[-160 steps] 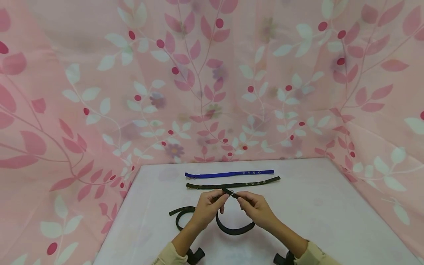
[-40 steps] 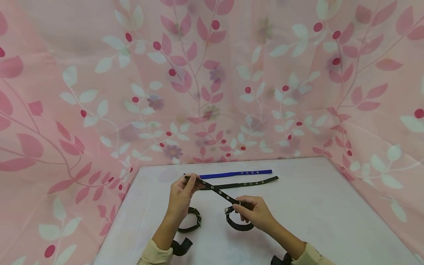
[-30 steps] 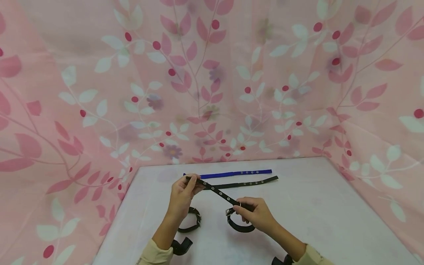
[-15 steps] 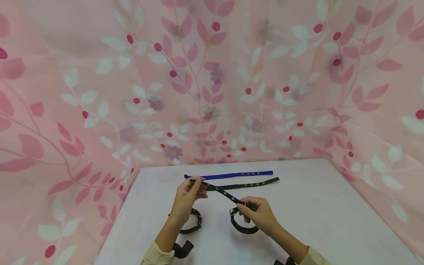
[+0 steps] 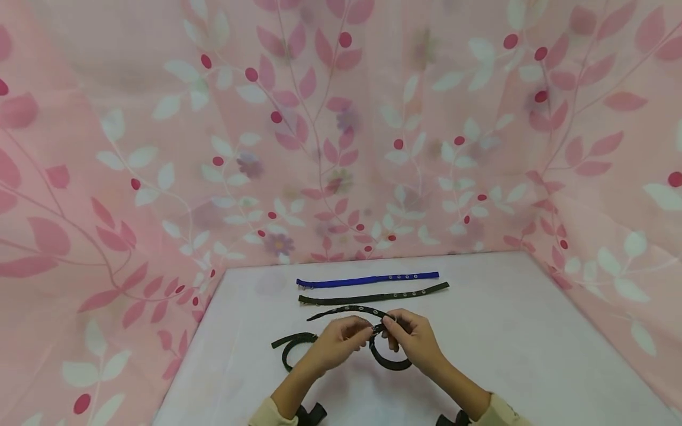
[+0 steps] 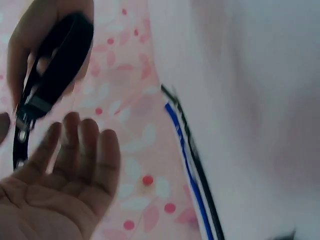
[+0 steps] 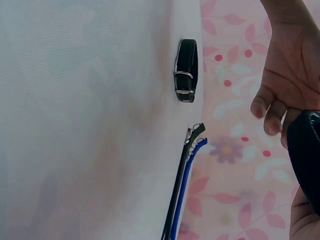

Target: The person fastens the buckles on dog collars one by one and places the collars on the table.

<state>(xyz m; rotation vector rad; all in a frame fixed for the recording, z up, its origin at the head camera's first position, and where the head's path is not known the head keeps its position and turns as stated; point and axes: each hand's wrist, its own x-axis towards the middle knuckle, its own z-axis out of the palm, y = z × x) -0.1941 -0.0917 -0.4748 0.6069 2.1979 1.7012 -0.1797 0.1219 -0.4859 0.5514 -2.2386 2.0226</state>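
- A pale left sleeve (image 5: 274, 413) covers the forearm behind the left hand, with a black wrist device (image 5: 314, 415) at its cuff.
- The looped green collar (image 5: 290, 339) lies on the white surface (image 5: 506, 355), just left of the left hand and partly hidden by it in the head view.
- The left hand (image 5: 338, 343) has its thumb and index finger apart at the buckle (image 6: 24, 117), the other fingers loosely extended; whether they touch the strap, I cannot tell.
- Farther out than both hands, the blue collar (image 5: 351, 283) lies stretched out, with a pink floral curtain (image 5: 319, 130) rising beyond.
- The straight green collar (image 5: 367, 297) lies just on the hands' side of the blue one, nearly parallel to it.
- The black collar (image 5: 391, 365) is between the hands: its closed loop hangs just left of the right hand, while its eyeleted end arches out past the left hand's fingers.
- The right hand (image 5: 415, 340) pinches the black collar near the buckle.
- Behind the right hand are another black device (image 5: 453, 419) and a pale right sleeve (image 5: 501, 411).
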